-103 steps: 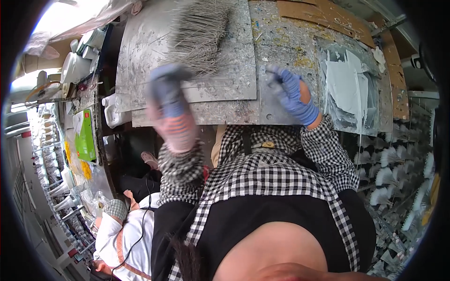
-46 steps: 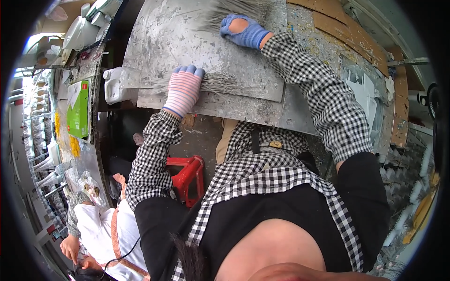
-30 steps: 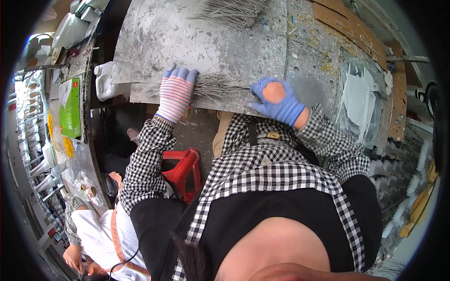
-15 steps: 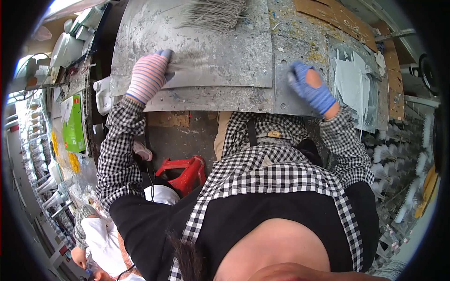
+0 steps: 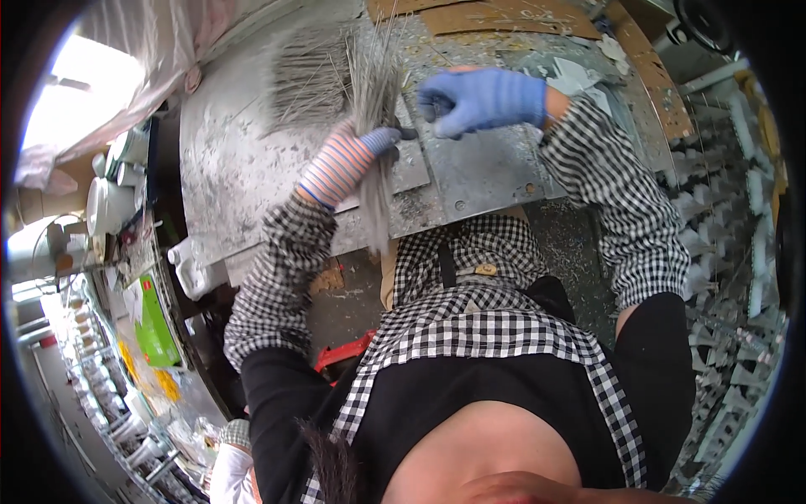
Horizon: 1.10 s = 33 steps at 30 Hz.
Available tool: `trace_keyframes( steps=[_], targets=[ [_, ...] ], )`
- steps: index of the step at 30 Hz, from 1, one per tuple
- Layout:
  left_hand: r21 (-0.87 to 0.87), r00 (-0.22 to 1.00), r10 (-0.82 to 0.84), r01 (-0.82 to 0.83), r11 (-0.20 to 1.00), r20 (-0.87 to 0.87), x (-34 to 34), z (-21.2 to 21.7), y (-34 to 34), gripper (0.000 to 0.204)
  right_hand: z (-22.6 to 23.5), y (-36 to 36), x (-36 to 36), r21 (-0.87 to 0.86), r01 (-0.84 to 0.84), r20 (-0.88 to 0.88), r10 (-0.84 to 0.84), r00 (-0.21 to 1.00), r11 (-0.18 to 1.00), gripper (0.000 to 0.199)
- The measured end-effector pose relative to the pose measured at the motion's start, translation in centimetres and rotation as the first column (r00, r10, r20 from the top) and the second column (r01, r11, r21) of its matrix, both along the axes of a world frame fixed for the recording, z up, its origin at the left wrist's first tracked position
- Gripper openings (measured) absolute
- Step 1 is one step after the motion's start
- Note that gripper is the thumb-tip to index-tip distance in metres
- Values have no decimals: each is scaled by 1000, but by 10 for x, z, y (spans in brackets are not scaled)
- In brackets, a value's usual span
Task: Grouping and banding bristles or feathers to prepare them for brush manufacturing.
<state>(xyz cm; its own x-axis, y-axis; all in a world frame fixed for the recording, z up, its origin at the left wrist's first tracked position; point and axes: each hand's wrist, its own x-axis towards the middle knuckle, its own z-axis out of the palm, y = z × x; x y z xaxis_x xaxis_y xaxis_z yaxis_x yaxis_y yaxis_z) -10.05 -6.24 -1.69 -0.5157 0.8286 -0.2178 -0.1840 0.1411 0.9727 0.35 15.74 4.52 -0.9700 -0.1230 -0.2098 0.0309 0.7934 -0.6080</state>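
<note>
My left hand (image 5: 340,164), in a striped pink and blue glove, is closed round a bundle of thin grey wires (image 5: 375,92). The bundle stands steeply across the metal sheet (image 5: 227,160), its lower ends blurred and hanging past the table's near edge. To its right, my right hand (image 5: 483,101) in a blue glove is curled, thumb towards the fingers, apart from the bundle. A dark spot shows inside the curl; whether it is a held thing cannot be made out. More thin grey wires lie in a pile (image 5: 306,76) behind my left hand.
Brown cardboard (image 5: 512,17) lies along the far side of the table. A white jug (image 5: 197,267) stands off its left edge, near a green box (image 5: 155,323). Below the table is a red stool (image 5: 344,349). Racks of grey-white pieces (image 5: 722,252) stand at the right.
The view has turned. My left hand has moved right and now grips the upright wire bundle. My right hand has moved inward and away from me, close to the bundle.
</note>
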Motion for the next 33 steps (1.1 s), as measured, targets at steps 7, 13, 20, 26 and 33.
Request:
trace_keyframes(
  steps=[7, 13, 20, 26, 33],
  targets=[
    [-28, 930, 16, -6, 1000, 366, 62, -39, 3, 23, -29, 21, -21, -301, 140, 172, -90, 981, 943, 41],
    [5, 900, 142, -158, 987, 412, 97, -65, -7, 19, -94, 22, -14, -113, 183, -476, -215, 853, 977, 49],
    [-12, 897, 197, -209, 978, 394, 107, -75, -17, 23, -118, 20, -27, -114, 175, -140, -190, 972, 978, 37],
    [-45, 878, 258, -262, 964, 403, 106, -85, -38, 50, -82, 11, 14, -395, 307, -32, -347, 937, 866, 42],
    [60, 955, 60, -80, 995, 292, 103, -80, -39, 61, -97, -69, 87, -663, 453, 389, -242, 889, 596, 39]
  ],
)
